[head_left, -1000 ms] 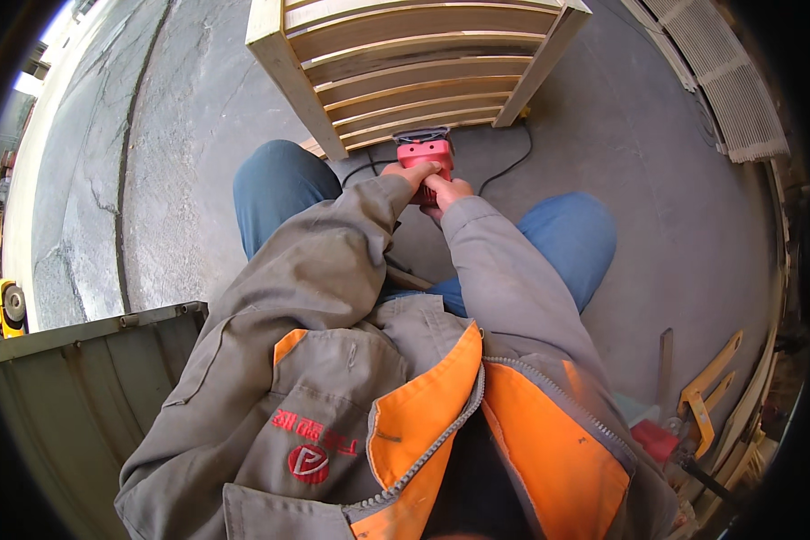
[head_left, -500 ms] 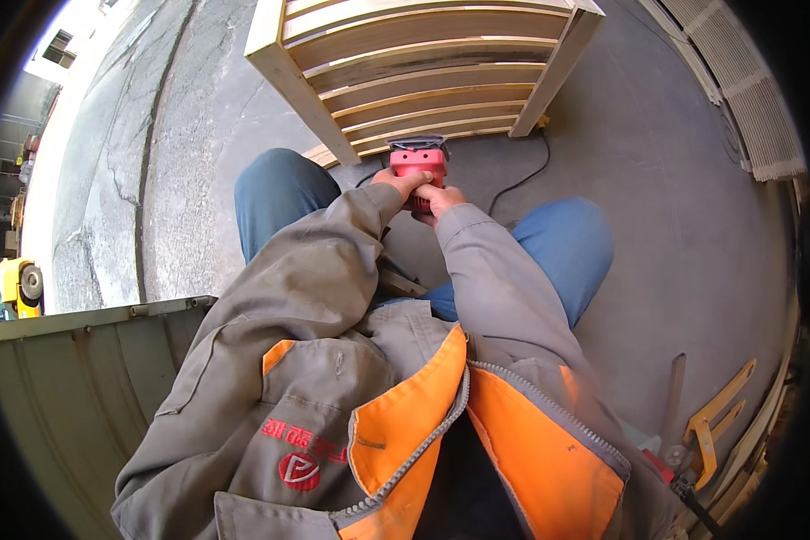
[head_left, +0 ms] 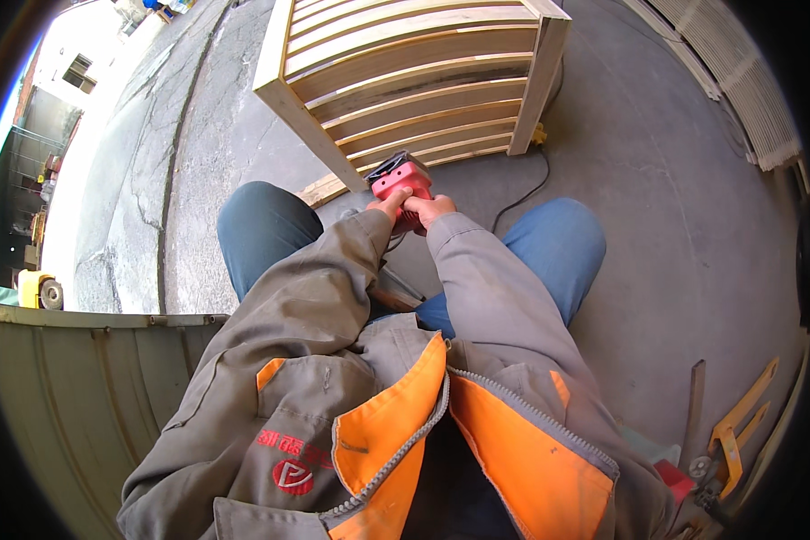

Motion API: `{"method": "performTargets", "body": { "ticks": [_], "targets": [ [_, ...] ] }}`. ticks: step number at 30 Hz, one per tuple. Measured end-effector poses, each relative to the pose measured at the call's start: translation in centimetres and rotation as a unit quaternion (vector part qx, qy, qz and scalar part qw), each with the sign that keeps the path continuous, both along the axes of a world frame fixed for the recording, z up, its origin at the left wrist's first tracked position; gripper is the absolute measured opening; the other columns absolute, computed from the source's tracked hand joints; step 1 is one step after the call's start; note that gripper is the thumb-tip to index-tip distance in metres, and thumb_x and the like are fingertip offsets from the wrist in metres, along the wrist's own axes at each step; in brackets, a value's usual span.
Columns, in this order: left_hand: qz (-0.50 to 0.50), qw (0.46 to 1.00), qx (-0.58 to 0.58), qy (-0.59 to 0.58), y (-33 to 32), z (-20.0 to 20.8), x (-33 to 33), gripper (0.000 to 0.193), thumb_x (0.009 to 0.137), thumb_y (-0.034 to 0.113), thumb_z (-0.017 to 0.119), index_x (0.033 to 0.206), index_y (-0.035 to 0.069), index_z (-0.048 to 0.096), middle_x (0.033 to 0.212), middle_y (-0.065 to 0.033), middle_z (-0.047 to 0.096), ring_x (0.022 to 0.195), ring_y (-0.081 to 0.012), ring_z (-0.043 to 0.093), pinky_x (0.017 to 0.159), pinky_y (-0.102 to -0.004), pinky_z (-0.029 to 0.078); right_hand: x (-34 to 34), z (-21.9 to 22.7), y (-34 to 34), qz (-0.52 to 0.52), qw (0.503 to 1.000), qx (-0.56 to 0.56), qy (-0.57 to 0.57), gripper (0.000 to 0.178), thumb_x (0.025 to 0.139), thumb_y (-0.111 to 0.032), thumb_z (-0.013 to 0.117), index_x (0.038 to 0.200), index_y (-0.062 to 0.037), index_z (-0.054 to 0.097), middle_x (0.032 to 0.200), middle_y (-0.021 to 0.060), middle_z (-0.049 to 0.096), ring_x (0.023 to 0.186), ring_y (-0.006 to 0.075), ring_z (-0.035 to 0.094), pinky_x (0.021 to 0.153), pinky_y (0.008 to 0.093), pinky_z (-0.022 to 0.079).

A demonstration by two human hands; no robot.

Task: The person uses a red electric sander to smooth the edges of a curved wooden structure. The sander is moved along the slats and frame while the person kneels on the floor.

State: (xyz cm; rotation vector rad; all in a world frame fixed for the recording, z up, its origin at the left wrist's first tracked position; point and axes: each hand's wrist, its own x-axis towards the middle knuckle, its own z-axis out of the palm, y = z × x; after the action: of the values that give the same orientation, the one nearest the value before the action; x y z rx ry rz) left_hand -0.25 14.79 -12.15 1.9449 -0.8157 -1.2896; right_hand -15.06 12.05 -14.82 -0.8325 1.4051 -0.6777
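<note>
Both my hands are wrapped round a red power sander (head_left: 401, 180) with a dark flat pad at its far end. My left hand (head_left: 388, 206) grips its left side, and my right hand (head_left: 435, 209) closes round the rear of the body. The pad is tilted up and to the left, close to the lower part of the left leg of a pale wooden slatted frame (head_left: 538, 85). Whether pad and wood touch, I cannot tell. My fingers partly hide the sander's grip.
A black cable (head_left: 533, 191) lies on the grey floor, right of the sander. A wooden board (head_left: 320, 190) lies by the frame's left leg. Behind my left side stands a ribbed metal panel (head_left: 90, 387). Yellow metal brackets (head_left: 731, 459) and other tools lie at lower right.
The sander has swung left and tilted, its pad now nearer the frame's left leg. Both hands have moved with it, keeping their grip. The view has shifted slightly.
</note>
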Motion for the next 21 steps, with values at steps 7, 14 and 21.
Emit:
{"method": "performTargets", "body": {
  "ticks": [7, 14, 21],
  "targets": [
    [0.044, 0.994, 0.059, 0.082, 1.7, -0.7, 0.1, 0.086, 0.077, 0.06, 0.08, 0.124, -0.01, 0.068, 0.121, -0.0227, 0.071, 0.103, -0.0271, 0.071, 0.09, -0.035, 0.054, 0.4, 2.8, 1.9, 0.023, 0.994, 0.092, -0.052, 0.067, 0.074, -0.029, 0.085, 0.124, 0.0052, 0.058, 0.115, 0.0214, 0.069, 0.095, 0.0328, 0.074, 0.08, 0.0477, 0.064],
    [0.061, 0.986, 0.107, 0.117, 0.6, -4.7, 0.7, 0.085, 0.074, 0.053, 0.087, 0.126, -0.01, 0.065, 0.117, -0.0234, 0.072, 0.098, -0.0295, 0.075, 0.085, -0.0375, 0.061, 1.5, -2.5, 1.9, 0.019, 0.986, 0.156, -0.059, 0.062, 0.081, -0.025, 0.082, 0.128, 0.0036, 0.055, 0.119, 0.0188, 0.068, 0.105, 0.0321, 0.071, 0.09, 0.0479, 0.059],
    [0.035, 0.985, 0.069, 0.156, -1.1, -8.5, 2.0, 0.068, 0.073, 0.045, 0.092, 0.115, -0.005, 0.072, 0.108, -0.0184, 0.074, 0.094, -0.0234, 0.074, 0.08, -0.037, 0.06, 2.9, -5.7, 1.1, -0.019, 0.97, 0.175, -0.166, 0.046, 0.087, -0.01, 0.073, 0.128, 0.0024, 0.055, 0.117, 0.0152, 0.068, 0.105, 0.0289, 0.069, 0.094, 0.0477, 0.056]
  ]
}}
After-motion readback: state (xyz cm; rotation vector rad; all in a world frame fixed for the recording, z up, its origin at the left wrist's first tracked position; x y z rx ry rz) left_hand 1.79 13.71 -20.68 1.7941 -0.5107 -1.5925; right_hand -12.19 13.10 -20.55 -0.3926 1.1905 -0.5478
